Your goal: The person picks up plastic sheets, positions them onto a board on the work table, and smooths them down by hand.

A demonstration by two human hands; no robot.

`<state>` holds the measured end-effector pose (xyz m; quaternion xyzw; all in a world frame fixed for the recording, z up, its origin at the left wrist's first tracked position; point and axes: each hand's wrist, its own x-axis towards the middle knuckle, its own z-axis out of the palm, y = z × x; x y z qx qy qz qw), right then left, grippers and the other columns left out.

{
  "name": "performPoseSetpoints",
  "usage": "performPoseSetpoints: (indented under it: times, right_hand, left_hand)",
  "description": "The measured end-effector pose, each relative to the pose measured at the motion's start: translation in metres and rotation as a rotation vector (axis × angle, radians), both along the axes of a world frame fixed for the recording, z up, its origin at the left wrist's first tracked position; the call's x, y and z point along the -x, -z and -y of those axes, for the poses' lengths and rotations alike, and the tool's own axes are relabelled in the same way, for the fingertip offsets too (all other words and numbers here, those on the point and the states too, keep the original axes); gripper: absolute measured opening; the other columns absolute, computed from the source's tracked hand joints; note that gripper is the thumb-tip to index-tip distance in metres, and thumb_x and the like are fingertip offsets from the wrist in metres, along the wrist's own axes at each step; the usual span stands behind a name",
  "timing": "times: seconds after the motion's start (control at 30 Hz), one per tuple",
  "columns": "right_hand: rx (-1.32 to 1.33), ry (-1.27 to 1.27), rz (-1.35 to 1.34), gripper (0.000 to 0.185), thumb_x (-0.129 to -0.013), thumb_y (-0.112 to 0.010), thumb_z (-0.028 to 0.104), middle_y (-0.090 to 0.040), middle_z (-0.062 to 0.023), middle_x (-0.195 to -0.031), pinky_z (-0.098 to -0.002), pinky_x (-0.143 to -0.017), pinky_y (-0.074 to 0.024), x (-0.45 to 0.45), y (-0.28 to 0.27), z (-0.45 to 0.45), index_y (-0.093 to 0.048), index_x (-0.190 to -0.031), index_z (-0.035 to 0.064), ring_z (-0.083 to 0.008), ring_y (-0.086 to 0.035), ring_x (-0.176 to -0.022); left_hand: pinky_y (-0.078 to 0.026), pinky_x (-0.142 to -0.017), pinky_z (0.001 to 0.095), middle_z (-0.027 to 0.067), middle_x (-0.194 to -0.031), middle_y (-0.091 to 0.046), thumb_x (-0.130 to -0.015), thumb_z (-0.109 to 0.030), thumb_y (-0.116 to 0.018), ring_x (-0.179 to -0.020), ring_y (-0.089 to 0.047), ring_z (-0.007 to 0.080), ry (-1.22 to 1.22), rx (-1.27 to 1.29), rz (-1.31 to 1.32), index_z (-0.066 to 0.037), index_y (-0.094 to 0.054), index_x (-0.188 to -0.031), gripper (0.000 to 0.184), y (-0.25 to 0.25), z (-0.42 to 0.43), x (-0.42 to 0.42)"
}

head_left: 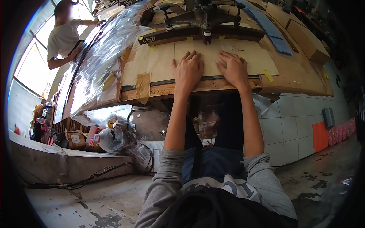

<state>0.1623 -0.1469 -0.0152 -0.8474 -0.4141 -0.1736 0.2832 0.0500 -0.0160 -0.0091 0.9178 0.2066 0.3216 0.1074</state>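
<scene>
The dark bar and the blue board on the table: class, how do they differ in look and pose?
The bar is dark brown; the board is light blue. The bar looks thick, while the board looks thin and flat. The bar runs crosswise in front of the person; the board slants away. Both are long and narrow.

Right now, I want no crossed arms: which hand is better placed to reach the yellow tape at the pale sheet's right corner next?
The right hand, I'd say: it rests on the pale sheet nearer that yellow tape, while the left hand lies farther across.
</scene>
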Motion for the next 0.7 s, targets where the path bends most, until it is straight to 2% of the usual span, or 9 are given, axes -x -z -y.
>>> performPoseSetpoints:
  times: [0.7]
  right_hand:
    - [0.000, 0.016, 0.007, 0.037, -0.088, -0.057, 0.032, -0.061, -0.0040, -0.124, -0.0510, -0.102, -0.0325, 0.0024, -0.0020, 0.0003, -0.065, -0.116, 0.0084, -0.0213, -0.052, -0.117]
  left_hand:
    - [-0.028, -0.103, 0.0644, 0.0043, -0.127, -0.059, -0.089, -0.024, -0.054, -0.124, -0.050, 0.0236, 0.000, -0.012, 0.012, -0.011, -0.063, -0.108, 0.025, -0.0011, -0.0019, -0.0027]
